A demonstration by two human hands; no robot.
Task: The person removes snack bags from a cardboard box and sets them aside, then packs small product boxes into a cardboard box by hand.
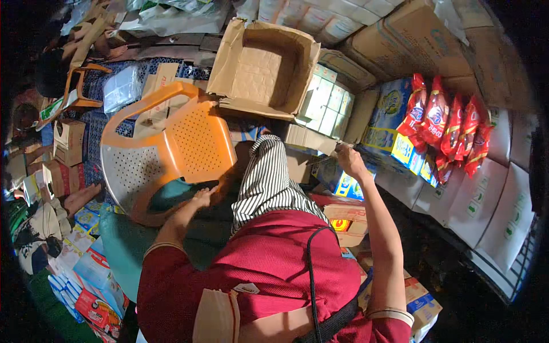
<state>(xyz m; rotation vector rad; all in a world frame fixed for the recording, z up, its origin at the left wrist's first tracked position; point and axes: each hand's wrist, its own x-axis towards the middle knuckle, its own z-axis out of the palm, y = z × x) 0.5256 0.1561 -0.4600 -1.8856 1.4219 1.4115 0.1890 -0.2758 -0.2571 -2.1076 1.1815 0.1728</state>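
An orange plastic chair (197, 143) with a perforated seat stands tilted at my left. My left hand (201, 198) is at the chair's lower edge, fingers curled against it and partly in shadow. On the other side, my right hand (351, 160) is closed at the corner of a cardboard flap (309, 139). That flap belongs to an open carton holding stacked pale green-and-white boxes (326, 103). Against this carton sits an empty brown cardboard box (266, 71), its open top facing me.
Red packets (437, 117) hang over blue-and-yellow cartons (392, 108) at the right. Large white packs (486, 200) line the right edge. A teal chair (128, 246) is behind the orange one. Other people's limbs (83, 200) show at the far left among boxes.
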